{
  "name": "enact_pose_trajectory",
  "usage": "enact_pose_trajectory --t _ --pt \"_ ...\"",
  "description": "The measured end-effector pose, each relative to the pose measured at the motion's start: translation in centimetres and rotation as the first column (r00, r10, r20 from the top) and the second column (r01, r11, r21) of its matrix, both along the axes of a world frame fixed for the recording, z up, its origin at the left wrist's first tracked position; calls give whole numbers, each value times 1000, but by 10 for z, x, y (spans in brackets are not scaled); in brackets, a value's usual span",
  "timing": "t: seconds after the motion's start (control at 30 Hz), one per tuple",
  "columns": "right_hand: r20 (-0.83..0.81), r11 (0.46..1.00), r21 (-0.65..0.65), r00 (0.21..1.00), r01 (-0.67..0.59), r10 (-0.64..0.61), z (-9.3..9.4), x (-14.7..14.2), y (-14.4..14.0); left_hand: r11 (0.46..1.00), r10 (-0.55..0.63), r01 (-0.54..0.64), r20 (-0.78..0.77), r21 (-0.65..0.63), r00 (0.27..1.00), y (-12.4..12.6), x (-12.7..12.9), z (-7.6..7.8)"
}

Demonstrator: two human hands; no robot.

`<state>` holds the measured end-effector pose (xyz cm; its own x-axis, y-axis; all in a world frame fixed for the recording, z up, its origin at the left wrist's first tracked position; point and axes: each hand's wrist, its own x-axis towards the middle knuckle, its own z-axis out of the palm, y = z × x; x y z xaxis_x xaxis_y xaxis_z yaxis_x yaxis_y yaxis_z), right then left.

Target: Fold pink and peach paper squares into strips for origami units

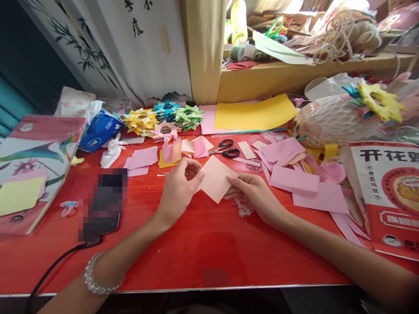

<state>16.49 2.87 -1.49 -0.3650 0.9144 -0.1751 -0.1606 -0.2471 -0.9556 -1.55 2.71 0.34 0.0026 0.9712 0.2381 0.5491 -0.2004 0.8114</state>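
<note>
A pale peach sheet of paper is held up above the red table, turned so that one corner points down. My left hand pinches its left corner between thumb and fingers. On the opposite side, my right hand grips the right corner, thumb in front. Just behind the paper lie black-handled scissors, their blades partly covered. Folded pink and peach paper pieces stand close beyond my left hand. Whether the held sheet has a second layer behind it, I cannot tell.
Pink paper pieces lie scattered at right, beside a red-and-white paper bag. A phone with a cable rests at left, near a booklet. Folded paper stars and a yellow sheet line the back.
</note>
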Motion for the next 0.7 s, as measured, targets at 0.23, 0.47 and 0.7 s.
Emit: enact_pose_trajectory --t 0.23,0.47,0.7 --pt "-103 998 -38 994 -46 41 1 -2 0 742 -114 502 -655 444 747 -8 0 -9" --pt "-154 999 -31 988 5 -10 -7 -1 3 648 -266 661 -700 379 663 -6 -2 -12" --pt "-62 999 33 997 -42 44 -6 -1 2 779 -414 545 -399 309 818 -10 2 2"
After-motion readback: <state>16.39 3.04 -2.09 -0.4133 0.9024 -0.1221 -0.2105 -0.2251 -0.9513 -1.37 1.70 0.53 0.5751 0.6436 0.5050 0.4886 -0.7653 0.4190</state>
